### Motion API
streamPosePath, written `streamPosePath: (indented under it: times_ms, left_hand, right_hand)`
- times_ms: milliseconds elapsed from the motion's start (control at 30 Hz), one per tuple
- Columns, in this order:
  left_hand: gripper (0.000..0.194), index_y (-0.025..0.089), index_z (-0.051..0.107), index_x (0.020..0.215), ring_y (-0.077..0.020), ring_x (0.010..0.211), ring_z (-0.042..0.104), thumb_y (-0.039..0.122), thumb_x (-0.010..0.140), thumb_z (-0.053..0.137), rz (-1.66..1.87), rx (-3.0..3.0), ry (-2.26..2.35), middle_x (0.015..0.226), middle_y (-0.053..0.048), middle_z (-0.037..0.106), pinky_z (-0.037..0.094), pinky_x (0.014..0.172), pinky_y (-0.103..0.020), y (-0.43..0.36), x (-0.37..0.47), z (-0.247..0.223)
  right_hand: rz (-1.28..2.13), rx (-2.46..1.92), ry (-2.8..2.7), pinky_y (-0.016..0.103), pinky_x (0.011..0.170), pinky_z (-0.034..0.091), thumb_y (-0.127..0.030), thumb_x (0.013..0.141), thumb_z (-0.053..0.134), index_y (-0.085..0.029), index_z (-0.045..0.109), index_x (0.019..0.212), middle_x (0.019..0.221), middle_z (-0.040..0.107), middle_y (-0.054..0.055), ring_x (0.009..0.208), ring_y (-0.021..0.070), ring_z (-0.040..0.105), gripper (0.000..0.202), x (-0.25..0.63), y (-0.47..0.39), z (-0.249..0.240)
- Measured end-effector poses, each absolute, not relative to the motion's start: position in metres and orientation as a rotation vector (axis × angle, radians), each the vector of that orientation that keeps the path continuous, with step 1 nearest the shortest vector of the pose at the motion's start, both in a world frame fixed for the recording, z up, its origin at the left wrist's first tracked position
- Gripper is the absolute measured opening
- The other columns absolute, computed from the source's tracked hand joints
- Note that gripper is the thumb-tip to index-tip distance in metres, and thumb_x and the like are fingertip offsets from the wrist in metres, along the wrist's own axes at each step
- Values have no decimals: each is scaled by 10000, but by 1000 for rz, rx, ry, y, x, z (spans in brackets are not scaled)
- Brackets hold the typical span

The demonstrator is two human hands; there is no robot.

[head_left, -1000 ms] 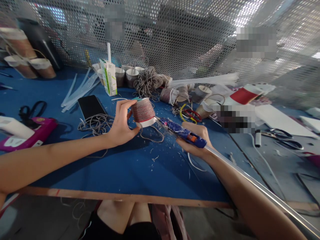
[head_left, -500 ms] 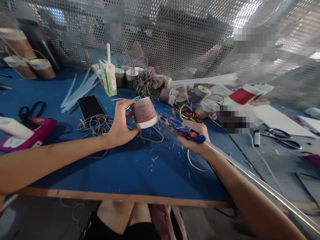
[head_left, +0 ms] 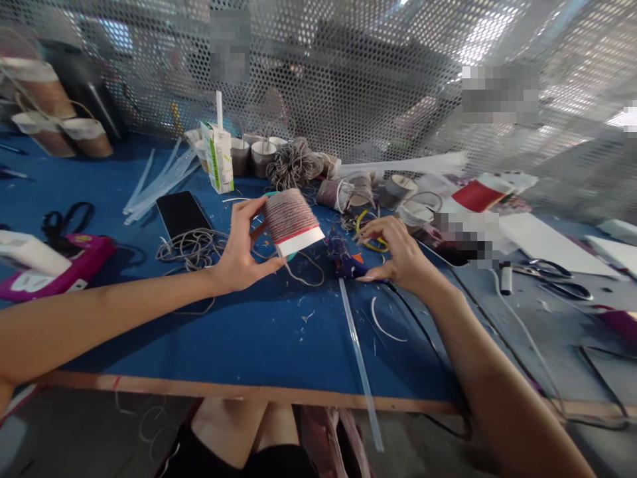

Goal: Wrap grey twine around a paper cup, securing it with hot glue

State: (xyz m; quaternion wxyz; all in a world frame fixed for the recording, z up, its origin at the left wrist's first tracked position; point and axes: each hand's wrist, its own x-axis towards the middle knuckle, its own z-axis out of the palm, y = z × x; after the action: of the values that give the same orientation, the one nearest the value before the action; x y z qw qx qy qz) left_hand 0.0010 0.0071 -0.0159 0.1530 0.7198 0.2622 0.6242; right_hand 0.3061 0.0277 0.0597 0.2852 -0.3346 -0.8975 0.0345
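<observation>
Winding on the cup: the visible side of the cord-wound cup point(head_left: 290, 214) is mostly covered by close-laid turns, down to a red line point(head_left: 297, 230); the far side is hidden.
Bare part: a white band point(head_left: 303, 241) below that line is left uncovered; whether it is meant to be covered cannot be told.
Loose cord: a tail point(head_left: 312, 283) is seen looping from the cup's lower edge, so the cord is judged not yet finished off.
Cup position: it is held tilted, just above the tabletop point(head_left: 223, 352), at the centre of the frame.
Left hand: the cup is pinched between the thumb and fingers of the left hand point(head_left: 245, 255), from its left side.
Right hand: the fingers of the right hand point(head_left: 401, 255), right of centre, are spread and not wrapped around anything; the thumb is placed at the handle of the glue gun point(head_left: 342, 257), though firm contact cannot be told.
Glue gun: its nozzle is pointed toward the top of the frame, just beside the cup; a clear glue stick point(head_left: 359, 358) is extended from its rear, past the tabletop's edge.
Spare cord: a tangled coil point(head_left: 189, 245) is left lying at centre left.
Other cups: brown cups point(head_left: 88, 137) with looped handles are gathered at upper left and are judged further along.
</observation>
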Motion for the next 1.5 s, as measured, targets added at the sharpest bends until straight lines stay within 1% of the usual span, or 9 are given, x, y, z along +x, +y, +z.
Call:
streamPosePath:
  times_ms: [200,300,467,767,1000,1200,1267,1367,1500]
  left_hand:
    - [859,329,249,1484,-281,1296,483,621,806,687,1772,2080,794,1370,-81,324,554,1059,-414,6,1,-15]
    - [840,309,254,1495,-280,1282,489,589,826,678,1776,2085,800,1359,-80,325,563,1042,-404,6,1,-15]
    - [840,302,285,1507,-301,1301,421,528,812,701,1768,2149,769,1330,-117,345,559,1032,-484,8,-2,-14]
    - [779,312,357,1494,-303,1319,433,379,804,711,1577,2130,595,1341,-115,376,537,1056,-476,5,-5,-7]
    - [743,304,398,1478,-296,1296,458,379,804,702,1590,2056,470,1316,-106,408,534,1059,-463,7,-6,-8]
    - [716,301,421,1465,-301,1243,487,410,807,680,1544,2133,520,1297,-109,440,516,1043,-499,6,-8,-5]
    - [740,282,429,1462,-316,1233,487,392,781,697,1517,2193,570,1284,-118,456,480,1064,-549,6,-9,-3]
    - [783,252,449,1449,-330,1198,495,372,730,733,1504,2279,623,1246,-131,480,479,1031,-582,6,-10,-2]
    - [799,252,441,1450,-325,1179,493,369,723,749,1518,2312,628,1242,-135,477,492,1006,-577,6,-9,-2]
  right_hand:
    - [898,-609,-2363,453,907,493,-854,848,210,-233,469,899,1320,606,192,1151,284,599,674,256,-16,49]
    - [1225,-522,-2354,458,939,487,-787,898,316,-216,510,848,1088,699,168,1145,289,608,605,242,-30,50]
    - [1689,-360,-1909,377,679,540,-676,929,453,-203,508,747,712,658,55,651,201,645,510,245,-33,56]
    - [1560,-513,-1525,346,598,532,-592,837,613,-217,603,684,739,621,26,634,190,625,405,248,-27,69]
    - [1228,-825,-1689,366,597,547,-621,899,514,-213,554,588,737,692,66,652,211,667,515,250,-19,57]
    - [416,-859,-1813,425,933,474,-469,951,539,-210,571,605,978,757,83,975,242,664,434,252,-23,51]
    - [630,-745,-1769,412,871,506,-444,944,544,-209,583,649,1077,746,86,976,244,670,380,249,-30,54]
    - [1147,-553,-1748,368,641,546,-479,932,535,-196,570,687,1189,711,117,725,195,675,376,243,-42,60]
    - [1498,-546,-1859,291,480,492,-427,963,520,-184,546,740,1108,733,130,498,108,578,331,238,-52,59]
